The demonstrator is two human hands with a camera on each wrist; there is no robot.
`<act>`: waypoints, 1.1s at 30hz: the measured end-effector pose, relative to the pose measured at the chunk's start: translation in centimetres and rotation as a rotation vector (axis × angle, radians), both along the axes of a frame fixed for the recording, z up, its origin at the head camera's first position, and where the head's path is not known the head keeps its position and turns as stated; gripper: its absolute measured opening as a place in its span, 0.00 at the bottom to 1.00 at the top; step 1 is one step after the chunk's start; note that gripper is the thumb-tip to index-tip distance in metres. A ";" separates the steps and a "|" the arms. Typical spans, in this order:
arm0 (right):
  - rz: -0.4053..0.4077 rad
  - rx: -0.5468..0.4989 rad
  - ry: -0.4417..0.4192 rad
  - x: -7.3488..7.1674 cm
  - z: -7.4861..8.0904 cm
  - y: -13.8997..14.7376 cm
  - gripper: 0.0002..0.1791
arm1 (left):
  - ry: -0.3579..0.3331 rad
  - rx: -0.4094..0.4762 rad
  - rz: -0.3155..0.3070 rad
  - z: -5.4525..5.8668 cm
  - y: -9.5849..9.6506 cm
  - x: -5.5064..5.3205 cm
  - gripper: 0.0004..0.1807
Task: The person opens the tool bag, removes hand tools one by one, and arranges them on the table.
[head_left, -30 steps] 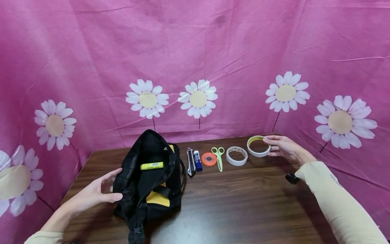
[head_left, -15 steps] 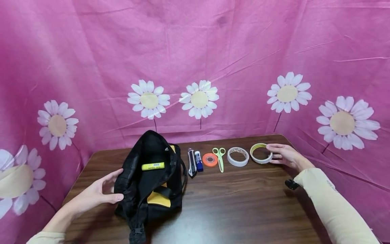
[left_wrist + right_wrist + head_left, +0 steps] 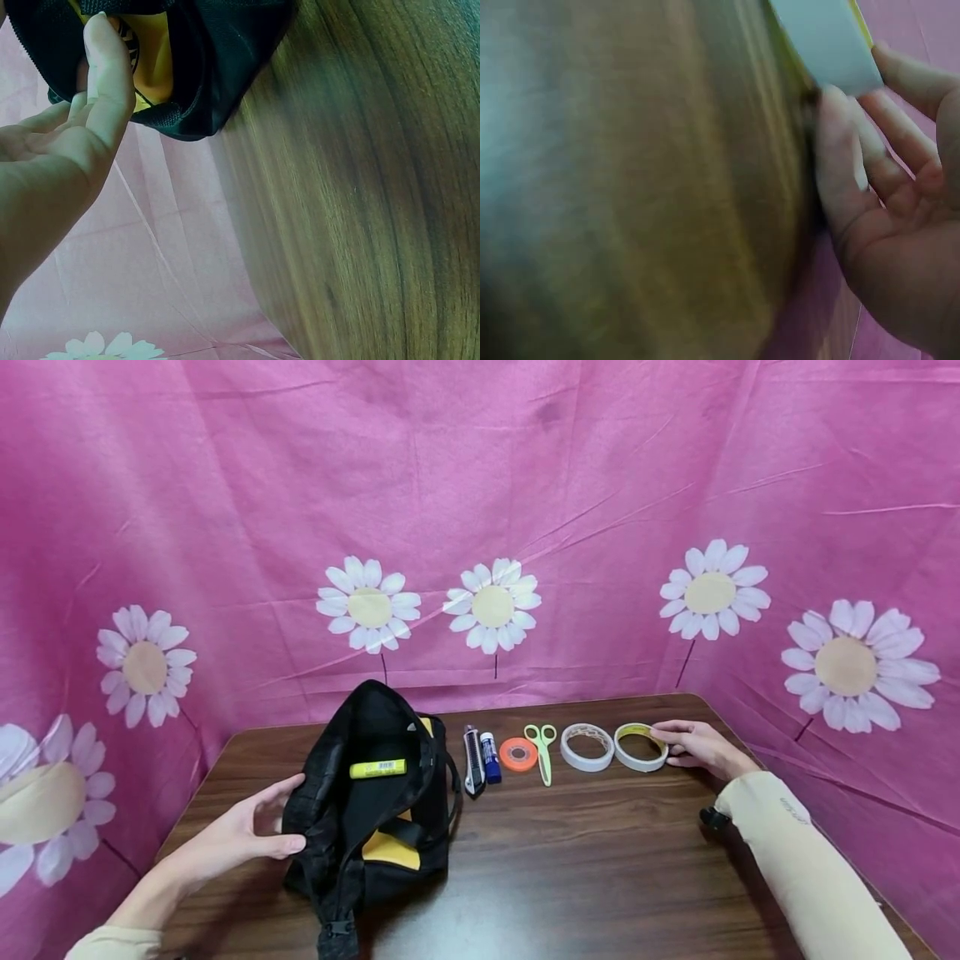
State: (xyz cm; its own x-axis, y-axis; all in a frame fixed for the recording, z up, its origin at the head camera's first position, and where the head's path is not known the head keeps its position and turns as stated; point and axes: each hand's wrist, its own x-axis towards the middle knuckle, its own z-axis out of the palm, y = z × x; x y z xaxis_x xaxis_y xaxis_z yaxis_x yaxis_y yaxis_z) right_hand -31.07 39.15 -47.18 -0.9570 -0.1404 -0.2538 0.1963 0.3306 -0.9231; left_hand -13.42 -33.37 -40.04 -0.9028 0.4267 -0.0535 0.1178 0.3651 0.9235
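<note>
On the left, a black bag with yellow patches lies with its mouth spread, a yellow tube with a barcode label inside it. My left hand grips the bag's left rim, thumb on the near side; some fingers are hidden behind the fabric. At the right end of a row, my right hand pinches the edge of a white tape roll with a yellow inner core. That roll appears to rest flat on the table, right beside another white tape roll. The right wrist view shows the pinched roll's white side.
Between bag and rolls lie a box cutter, a blue glue stick with a white cap, an orange tape roll and light green scissors. The wooden table meets a pink flowered cloth behind.
My right hand has lowered the yellow-cored tape roll from a tilted, raised position to the table, close beside the other white roll. The left hand keeps its grip on the bag.
</note>
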 end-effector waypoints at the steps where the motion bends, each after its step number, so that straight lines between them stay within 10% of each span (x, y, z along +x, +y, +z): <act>1: -0.006 0.001 -0.004 -0.1 0.1 0.0 0.35 | -0.005 -0.001 0.008 0.0 0.0 0.0 0.46; 33: -0.005 -0.009 -0.040 -0.2 0.7 -0.3 0.40 | -0.014 -0.009 0.016 -0.2 0.2 -0.4 0.46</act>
